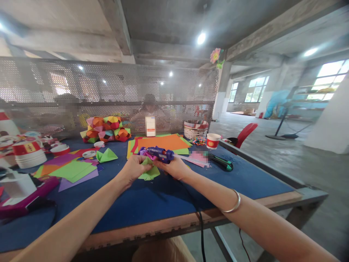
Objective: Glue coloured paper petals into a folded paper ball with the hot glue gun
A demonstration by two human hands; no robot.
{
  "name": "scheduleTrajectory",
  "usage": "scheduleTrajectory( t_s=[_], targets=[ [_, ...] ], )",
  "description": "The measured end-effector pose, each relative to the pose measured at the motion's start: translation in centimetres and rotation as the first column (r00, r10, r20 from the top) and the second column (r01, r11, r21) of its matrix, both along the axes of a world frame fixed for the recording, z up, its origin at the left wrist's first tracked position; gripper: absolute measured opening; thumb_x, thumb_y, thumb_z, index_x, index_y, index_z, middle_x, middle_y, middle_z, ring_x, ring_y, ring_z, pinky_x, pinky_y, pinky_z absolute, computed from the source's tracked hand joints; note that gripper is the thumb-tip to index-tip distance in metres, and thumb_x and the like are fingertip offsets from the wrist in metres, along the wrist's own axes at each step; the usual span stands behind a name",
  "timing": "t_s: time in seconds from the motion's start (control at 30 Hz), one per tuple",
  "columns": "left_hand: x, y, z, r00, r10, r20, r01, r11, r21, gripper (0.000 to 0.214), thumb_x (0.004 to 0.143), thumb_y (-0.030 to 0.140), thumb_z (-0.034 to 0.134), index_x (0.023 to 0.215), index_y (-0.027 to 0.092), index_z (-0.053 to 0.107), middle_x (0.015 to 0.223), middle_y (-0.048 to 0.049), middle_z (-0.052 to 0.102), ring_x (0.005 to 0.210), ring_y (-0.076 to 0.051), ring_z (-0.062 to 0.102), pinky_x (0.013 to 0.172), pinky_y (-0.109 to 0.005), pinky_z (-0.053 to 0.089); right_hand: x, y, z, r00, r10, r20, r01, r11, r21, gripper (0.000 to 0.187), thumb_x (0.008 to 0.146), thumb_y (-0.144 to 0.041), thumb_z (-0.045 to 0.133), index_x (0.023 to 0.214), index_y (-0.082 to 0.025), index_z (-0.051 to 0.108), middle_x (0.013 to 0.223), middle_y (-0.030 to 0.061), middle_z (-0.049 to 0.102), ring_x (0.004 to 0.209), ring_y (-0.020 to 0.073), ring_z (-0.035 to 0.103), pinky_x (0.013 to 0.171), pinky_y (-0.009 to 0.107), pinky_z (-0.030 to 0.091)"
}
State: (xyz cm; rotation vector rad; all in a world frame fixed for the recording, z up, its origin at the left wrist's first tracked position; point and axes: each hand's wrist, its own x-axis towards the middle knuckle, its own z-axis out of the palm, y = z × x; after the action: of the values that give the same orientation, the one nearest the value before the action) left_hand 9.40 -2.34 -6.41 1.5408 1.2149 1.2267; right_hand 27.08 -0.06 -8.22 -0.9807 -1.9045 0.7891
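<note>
My left hand (pixel 135 168) is closed on a folded green paper piece (pixel 149 174), held just above the blue table (pixel 163 196). My right hand (pixel 174 167) grips a blue and purple glue gun (pixel 158 153) lying sideways, its nozzle pointing left at the top of the paper. The gun's black cord (pixel 201 225) runs down over the table's front edge. A silver bangle (pixel 233 203) circles my right wrist.
Colored paper sheets (pixel 72 169) lie at left, with a folded green piece (pixel 107 155) and a stack of orange and green sheets (pixel 160 142) behind. Folded paper modules (pixel 106 129), a woven basket (pixel 195 129), a red cup (pixel 212 140), a green-handled cutter (pixel 222 162) and stacked cups (pixel 28 153) stand around. People sit behind the mesh screen (pixel 109 94).
</note>
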Motion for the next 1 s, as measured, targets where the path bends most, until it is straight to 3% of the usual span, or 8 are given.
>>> scheduleTrajectory(
  t_s=[0.23,0.37,0.57,0.83,1.0],
  targets=[
    [-0.1,0.4,-0.5,0.999,0.037,-0.032,-0.039,0.998,-0.052,0.01,0.049,0.026,0.076,0.049,0.018,0.069,0.05,-0.0004,0.062,0.049,-0.014,0.051,0.052,-0.026,0.037,-0.1,-0.4,0.1,0.994,-0.081,0.076,0.071,0.989,0.133,0.026,0.086,-0.039,0.071,0.099,-0.019,0.08,0.086,0.0044,0.077,0.081,0.0218,0.069,0.075,0.031,0.054],
    [-0.2,0.2,-0.2,1.0,0.01,-0.029,-0.012,0.997,-0.08,0.012,0.048,0.027,0.078,0.05,0.018,0.071,0.051,-0.0017,0.066,0.05,-0.015,0.053,0.053,-0.025,0.038,-0.1,-0.4,0.0,0.996,-0.058,0.061,0.048,0.986,0.159,0.028,0.088,-0.038,0.069,0.107,-0.021,0.078,0.093,0.005,0.078,0.083,0.0222,0.07,0.078,0.033,0.055],
    [-0.5,-0.2,0.4,0.996,-0.087,0.014,0.088,0.98,-0.178,0.013,0.047,0.024,0.08,0.057,0.016,0.076,0.06,-0.0074,0.073,0.056,-0.018,0.062,0.059,-0.028,0.044,0.0,-0.1,-0.3,0.995,-0.057,0.077,0.043,0.984,0.172,0.024,0.088,-0.032,0.068,0.107,-0.019,0.077,0.091,0.0067,0.078,0.083,0.0228,0.07,0.079,0.034,0.055],
    [-0.2,-0.1,0.3,0.997,-0.078,0.013,0.08,0.983,-0.165,0.015,0.047,0.025,0.083,0.056,0.016,0.075,0.057,-0.0062,0.072,0.055,-0.017,0.061,0.057,-0.027,0.043,-0.2,-0.1,-0.4,0.989,-0.102,0.102,0.086,0.984,0.154,0.022,0.088,-0.033,0.069,0.104,-0.02,0.077,0.091,0.007,0.078,0.083,0.0235,0.07,0.08,0.035,0.055],
    [-0.2,-0.4,0.8,0.999,-0.053,-0.012,0.05,0.987,-0.153,0.013,0.05,0.026,0.079,0.056,0.015,0.075,0.057,-0.0053,0.072,0.053,-0.015,0.059,0.054,-0.025,0.041,-0.2,0.2,-0.4,0.997,-0.075,0.0,0.075,0.987,0.14,0.022,0.086,-0.037,0.071,0.101,-0.023,0.078,0.092,0.0052,0.079,0.089,0.0241,0.071,0.083,0.036,0.056]
  ],
)
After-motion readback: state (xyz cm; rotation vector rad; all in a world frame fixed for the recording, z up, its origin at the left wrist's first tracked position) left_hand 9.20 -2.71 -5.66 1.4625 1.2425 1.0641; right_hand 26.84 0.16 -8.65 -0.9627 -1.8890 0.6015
